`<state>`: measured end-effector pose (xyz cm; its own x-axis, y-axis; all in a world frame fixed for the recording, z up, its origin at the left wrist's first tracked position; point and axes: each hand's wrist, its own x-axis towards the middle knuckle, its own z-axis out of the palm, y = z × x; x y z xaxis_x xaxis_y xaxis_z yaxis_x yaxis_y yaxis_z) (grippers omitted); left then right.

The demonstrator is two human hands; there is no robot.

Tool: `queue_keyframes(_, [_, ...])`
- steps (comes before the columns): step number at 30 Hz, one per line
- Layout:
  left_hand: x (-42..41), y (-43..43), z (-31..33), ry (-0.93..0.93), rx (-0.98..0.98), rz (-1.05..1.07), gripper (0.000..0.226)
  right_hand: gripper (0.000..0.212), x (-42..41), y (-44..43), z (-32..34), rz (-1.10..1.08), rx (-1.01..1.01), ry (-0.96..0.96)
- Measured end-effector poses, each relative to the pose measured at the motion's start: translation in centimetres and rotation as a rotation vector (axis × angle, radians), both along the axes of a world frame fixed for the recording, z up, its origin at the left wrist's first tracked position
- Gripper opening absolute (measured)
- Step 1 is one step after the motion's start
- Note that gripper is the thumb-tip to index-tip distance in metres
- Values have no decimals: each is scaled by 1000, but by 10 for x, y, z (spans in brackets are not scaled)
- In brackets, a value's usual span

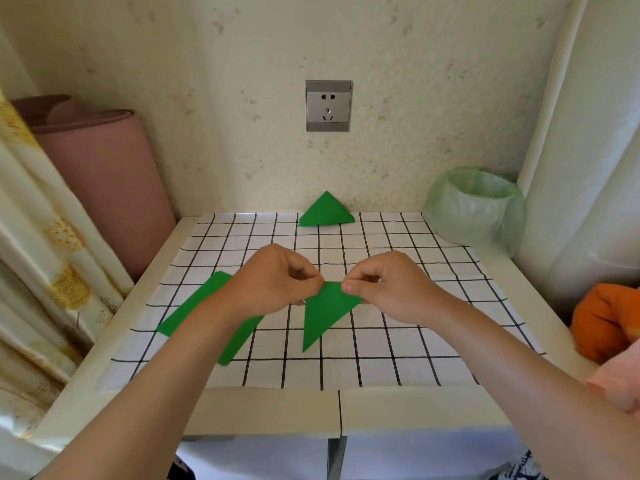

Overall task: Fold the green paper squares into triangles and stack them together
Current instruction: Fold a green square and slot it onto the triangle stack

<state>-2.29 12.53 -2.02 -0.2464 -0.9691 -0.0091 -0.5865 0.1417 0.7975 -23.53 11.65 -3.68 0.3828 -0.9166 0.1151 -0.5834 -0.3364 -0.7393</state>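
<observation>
A green paper folded into a triangle [322, 317] is held over the middle of the checked table cloth [381, 355], its point aimed toward me. My left hand [273, 282] pinches its top edge at the left. My right hand [384, 289] pinches the same edge at the right. Flat green paper squares [187, 310] lie to the left, partly hidden under my left forearm. A folded green triangle [326, 211] lies at the far edge of the table against the wall.
A small bin lined with a pale green bag [476, 209] stands at the back right corner. A rolled pink mat [104, 174] leans at the left. An orange cloth thing [606, 323] sits at the right edge. A wall socket [328, 105] is above.
</observation>
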Motion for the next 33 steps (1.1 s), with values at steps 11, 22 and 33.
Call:
queue_keyframes(11, [5,-7,-1,424,107,179,17,14,-10,-6,2,-140,64,-212])
queue_keyframes(22, [-25,2,-16,212,64,160,10,9,4,-1,0,-141,95,-238])
queue_keyframes(33, [-22,4,-11,93,90,135,19,13,8,-5,-8,-159,16,-158])
